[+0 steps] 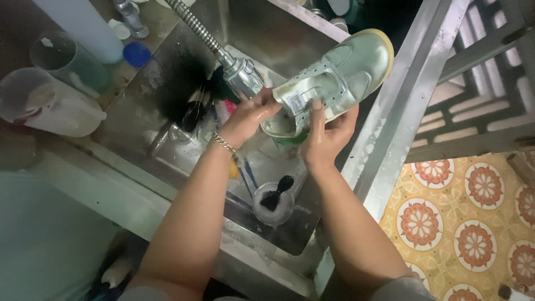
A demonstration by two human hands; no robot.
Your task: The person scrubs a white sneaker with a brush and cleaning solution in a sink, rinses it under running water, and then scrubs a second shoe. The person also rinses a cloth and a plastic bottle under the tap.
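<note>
Sneaker (334, 78), pale silvery green with a yellowish sole, is what we hold over the steel sink (384, 111), tilted so its toe points toward two o'clock and its heel opening faces us. Our left hand (248, 117) grips the heel end from nine o'clock, fingers curled onto the tongue and its small label; our right hand (326, 136) cups the shoe from six o'clock, thumb pressed up on the laces. Both hands are wet and closed on the shoe. A gold chain bracelet (224, 144) circles the left wrist.

At ten o'clock from the shoe, a chrome spray head (243, 78) on a ribbed metal hose (192, 25) hangs just beside our left fingers. Below our hands, at six o'clock in the basin, sits a clear round cup (273, 203) with something black inside it. Brushes with pink and dark handles (217, 108) lie at nine o'clock on the basin floor, which shines with water.

On the counter at ten o'clock stand a translucent tumbler (61, 58), a cloudy plastic jug (50, 103), a white bottle (83, 25) and a blue cap (136, 54). At four o'clock, the floor (468, 223) shows orange flower-patterned tiles.
</note>
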